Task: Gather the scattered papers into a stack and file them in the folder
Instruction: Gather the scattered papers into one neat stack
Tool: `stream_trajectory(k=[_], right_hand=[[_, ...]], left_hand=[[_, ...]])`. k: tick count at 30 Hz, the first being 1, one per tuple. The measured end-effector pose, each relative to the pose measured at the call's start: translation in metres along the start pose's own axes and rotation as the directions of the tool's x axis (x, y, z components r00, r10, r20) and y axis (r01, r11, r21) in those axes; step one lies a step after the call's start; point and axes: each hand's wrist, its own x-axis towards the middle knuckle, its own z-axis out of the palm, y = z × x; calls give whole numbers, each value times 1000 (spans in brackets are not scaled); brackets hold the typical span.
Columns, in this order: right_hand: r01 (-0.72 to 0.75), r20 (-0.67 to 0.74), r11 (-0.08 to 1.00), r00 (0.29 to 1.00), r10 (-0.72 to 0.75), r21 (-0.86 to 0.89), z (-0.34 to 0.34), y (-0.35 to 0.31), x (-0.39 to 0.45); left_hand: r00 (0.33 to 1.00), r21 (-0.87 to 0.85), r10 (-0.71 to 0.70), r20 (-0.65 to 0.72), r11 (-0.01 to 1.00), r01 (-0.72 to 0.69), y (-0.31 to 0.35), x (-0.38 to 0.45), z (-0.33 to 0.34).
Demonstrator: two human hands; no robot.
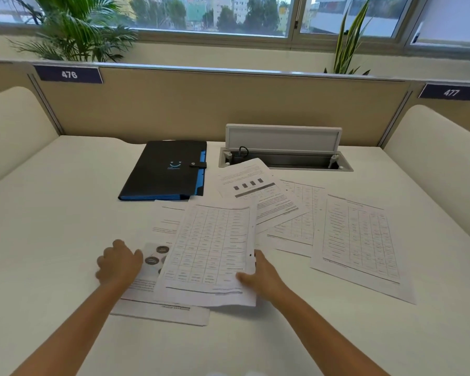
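While the gathering is only begun, both hands work at the near edge of the white surface (52,202). The right hand (263,275) pinches the lower right corner of a table-printed sheet (215,248), thumb on top and fingers underneath, so that the sheet's near edge curls up off the surface. The left hand (118,263) rests with curled knuckles on the left edge of a sheet printed with round pictures (154,260), which lies partly beneath the held one; whether the fingers grip it or only press it I cannot tell. A further sheet (160,312) shows under both, nearest the person.

By my judgement the step in hand is collecting the first sheets into a stack. The next move calls for laying the held sheet square onto the one under the left hand, then reaching for the rest.

Beyond, to the right, three more papers lie fanned and overlapping: a sheet with a bar chart (255,191) on top, a gridded sheet (299,221) under it, and a large table sheet (361,240) furthest right. They are well apart from the hands and differently angled, so they will need turning to align.

Further back on the left lies the black folder (166,169), shut, its strap snapped; it must be opened before filing. Right of it, an open cable hatch (282,156) sits in the surface, and the chart sheet's far corner touches its rim, where paper could slip in.
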Motion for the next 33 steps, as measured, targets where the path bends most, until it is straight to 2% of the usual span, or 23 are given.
stream_trajectory(k=[2, 4, 6, 8, 11, 13, 15, 19, 24, 26, 29, 33], right_hand=[[2, 25, 1000, 1000, -1, -31, 4, 1, 0], [10, 38, 998, 999, -7, -70, 7, 1, 0], [24, 55, 994, 998, -18, -109, 9, 1, 1], [40, 69, 991, 997, -31, -127, 10, 1, 1], [58, 73, 990, 996, -48, -132, 10, 2, 0], [75, 81, 989, 995, -64, -129, 8, 4, -1], [98, 53, 988, 994, -93, -116, 6, 7, -4], [158, -184, 986, 969, -164, -45, -1, 7, -6], [176, -260, 955, 959, -113, 237, -11, -11, -4], [243, -316, 907, 939, -133, 342, -18, -20, -6], [378, -402, 833, 891, -210, 403, -29, -32, -8], [488, -442, 810, 836, -326, 325, -41, -46, -11]], left_hand=[[997, -101, 26, 66, 995, -19, 1, 3, -1], [984, -223, 2, 178, 974, 39, 6, 4, -4], [947, -352, 20, 320, 931, 99, 11, 3, -4], [899, -473, 96, 427, 871, 132, 15, -2, -5], [828, -532, 183, 530, 832, 158, 21, -12, -1], [802, -544, 228, 553, 828, 140, 23, -17, 4], [792, -596, 283, 542, 793, 124, 24, -20, 8], [758, -755, 427, 493, 643, 129, 26, -23, 7], [728, -867, 559, 397, 488, 99, 37, -26, 2], [719, -886, 600, 351, 462, 48, 44, -26, -4], [720, -897, 640, 269, 439, -55, 54, -25, -18], [702, -892, 699, 140, 396, -217, 66, -30, -30]])
